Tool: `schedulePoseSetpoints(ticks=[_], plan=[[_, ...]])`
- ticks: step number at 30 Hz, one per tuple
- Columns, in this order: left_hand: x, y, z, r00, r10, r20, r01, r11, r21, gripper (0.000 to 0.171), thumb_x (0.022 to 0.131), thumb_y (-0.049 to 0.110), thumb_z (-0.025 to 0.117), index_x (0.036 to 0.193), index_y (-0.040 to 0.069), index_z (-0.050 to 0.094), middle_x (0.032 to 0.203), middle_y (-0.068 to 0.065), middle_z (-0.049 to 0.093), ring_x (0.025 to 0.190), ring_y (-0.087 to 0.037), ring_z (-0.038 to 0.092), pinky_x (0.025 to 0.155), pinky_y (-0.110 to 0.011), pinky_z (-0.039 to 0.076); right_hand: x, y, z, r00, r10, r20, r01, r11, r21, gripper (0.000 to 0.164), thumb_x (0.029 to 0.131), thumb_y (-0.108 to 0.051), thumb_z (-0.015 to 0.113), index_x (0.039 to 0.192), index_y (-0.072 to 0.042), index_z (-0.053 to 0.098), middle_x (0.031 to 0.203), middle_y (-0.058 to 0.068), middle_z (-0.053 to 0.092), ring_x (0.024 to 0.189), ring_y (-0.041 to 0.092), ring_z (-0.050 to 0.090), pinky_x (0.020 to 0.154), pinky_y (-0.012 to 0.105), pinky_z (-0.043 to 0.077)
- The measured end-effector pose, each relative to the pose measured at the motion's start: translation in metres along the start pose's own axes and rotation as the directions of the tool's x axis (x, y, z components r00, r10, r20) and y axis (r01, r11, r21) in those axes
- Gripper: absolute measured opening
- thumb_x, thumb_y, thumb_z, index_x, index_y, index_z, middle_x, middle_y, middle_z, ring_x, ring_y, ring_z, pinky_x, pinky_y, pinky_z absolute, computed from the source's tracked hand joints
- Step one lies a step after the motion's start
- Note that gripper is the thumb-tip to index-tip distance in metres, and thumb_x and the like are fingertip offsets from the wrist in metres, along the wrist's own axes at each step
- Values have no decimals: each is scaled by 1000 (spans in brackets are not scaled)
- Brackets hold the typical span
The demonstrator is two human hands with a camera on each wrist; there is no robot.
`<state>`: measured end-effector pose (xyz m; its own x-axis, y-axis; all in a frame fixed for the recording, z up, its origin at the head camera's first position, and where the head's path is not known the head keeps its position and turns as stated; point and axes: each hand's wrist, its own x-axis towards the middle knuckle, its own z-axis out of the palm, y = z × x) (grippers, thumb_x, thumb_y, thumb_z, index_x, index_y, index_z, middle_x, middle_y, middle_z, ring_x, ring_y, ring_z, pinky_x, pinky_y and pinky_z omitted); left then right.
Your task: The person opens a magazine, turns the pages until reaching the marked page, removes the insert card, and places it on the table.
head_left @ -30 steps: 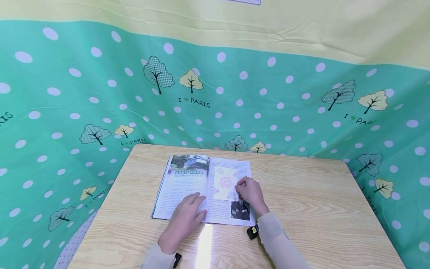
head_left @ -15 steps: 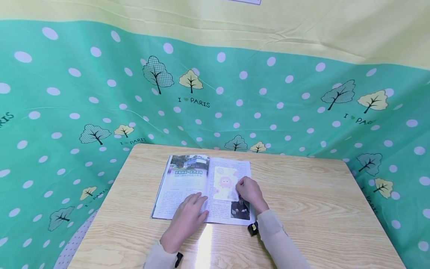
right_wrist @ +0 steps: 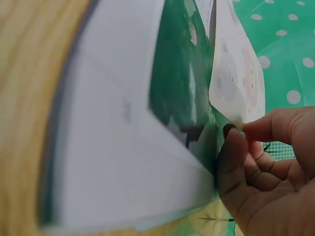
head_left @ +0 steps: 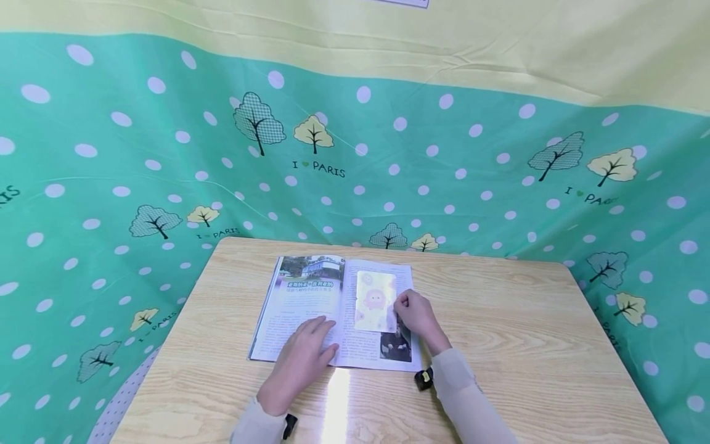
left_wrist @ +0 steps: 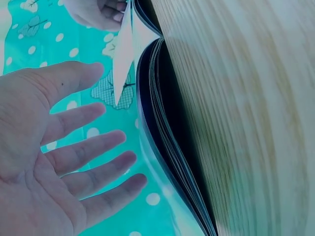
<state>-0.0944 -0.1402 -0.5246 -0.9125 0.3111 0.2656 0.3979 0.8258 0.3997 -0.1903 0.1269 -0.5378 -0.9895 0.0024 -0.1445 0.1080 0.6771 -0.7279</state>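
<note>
An open magazine (head_left: 302,308) lies on the wooden table, text and photos on both pages. Over its right page is a pale card (head_left: 376,302) printed with a pink cartoon figure. My right hand (head_left: 417,314) pinches the card's right edge between thumb and forefinger, plainest in the right wrist view, where the card (right_wrist: 234,73) stands off the page. Also in the left wrist view the card (left_wrist: 123,64) slants away from the paper. My left hand (head_left: 302,354) is over the lower left page, fingers extended; its fingers (left_wrist: 86,152) are spread and hold nothing.
Around the magazine is a light wood table (head_left: 510,333). A green dotted curtain (head_left: 355,154) with tree prints hangs behind it and at both sides. Black wrist devices, one of them a small black box (head_left: 424,378), sit at both cuffs.
The card has shifted slightly right and tilted, its surface now brighter, with my right hand moving along with it. My left hand has drawn a little left.
</note>
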Motion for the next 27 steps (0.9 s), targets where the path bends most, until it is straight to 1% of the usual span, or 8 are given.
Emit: schedulePoseSetpoints(ticks=[5, 7, 11, 14, 17, 21, 25, 27], plan=[[-1, -3, -5, 999, -35, 5, 35, 999, -9, 46, 87, 25, 79, 125, 4, 66, 130, -21, 61, 121, -38, 57, 102, -54, 49, 0, 5, -1, 1000, 4, -17, -4, 999, 48, 3, 92, -7, 62, 90, -5, 63, 75, 3, 61, 64, 15, 58, 54, 25, 49], [-1, -5, -7, 998, -57, 10, 58, 998, -17, 46, 87, 25, 79, 125, 3, 66, 130, -20, 61, 121, -38, 57, 103, -54, 48, 0, 6, -1, 1000, 20, -19, -18, 995, 95, 4, 93, -8, 64, 94, -4, 64, 76, 3, 64, 64, 15, 61, 55, 26, 53], [-3, -8, -12, 995, -95, 20, 96, 994, -43, 46, 87, 25, 79, 126, 3, 66, 131, -20, 61, 123, -38, 56, 104, -53, 47, 0, 9, -1, 998, 54, -18, -50, 982, 182, 15, 93, -10, 66, 106, -1, 66, 81, 4, 68, 67, 16, 64, 58, 27, 56], [-5, -12, -15, 993, -117, 15, 118, 991, -65, 46, 88, 25, 78, 126, 3, 66, 131, -19, 61, 123, -37, 56, 105, -52, 47, 0, 11, -2, 998, 65, 1, -63, 967, 245, 19, 94, -8, 65, 109, 3, 67, 82, 7, 70, 67, 18, 65, 59, 29, 59], [-7, -16, -18, 992, -130, -1, 129, 988, -89, 46, 88, 23, 78, 127, 2, 65, 131, -20, 62, 123, -36, 56, 106, -52, 46, -1, 14, -3, 997, 74, 29, -80, 935, 346, 18, 95, -5, 63, 109, 6, 67, 83, 10, 70, 66, 19, 65, 59, 31, 60], [-9, -22, -23, 988, -155, -16, 153, 984, -93, 46, 89, 21, 78, 127, 1, 64, 130, -20, 61, 123, -38, 56, 106, -53, 46, -2, 18, -5, 994, 101, 52, -114, 875, 471, 18, 96, -2, 61, 111, 8, 65, 85, 12, 69, 64, 18, 63, 55, 29, 59], [-12, -27, -26, 984, -178, -27, 175, 982, -77, 47, 88, 21, 78, 128, 0, 64, 131, -23, 61, 122, -41, 56, 104, -56, 46, -5, 21, -10, 992, 113, 53, -124, 847, 517, 20, 97, -1, 60, 113, 9, 63, 86, 13, 69, 63, 18, 61, 53, 28, 58], [-14, -29, -28, 982, -184, -32, 182, 981, -68, 48, 87, 21, 79, 128, 0, 64, 131, -24, 60, 122, -42, 56, 104, -57, 46, -7, 22, -14, 992, 119, 51, -128, 846, 517, 21, 97, -2, 60, 114, 8, 63, 87, 13, 69, 64, 18, 62, 54, 28, 58]])
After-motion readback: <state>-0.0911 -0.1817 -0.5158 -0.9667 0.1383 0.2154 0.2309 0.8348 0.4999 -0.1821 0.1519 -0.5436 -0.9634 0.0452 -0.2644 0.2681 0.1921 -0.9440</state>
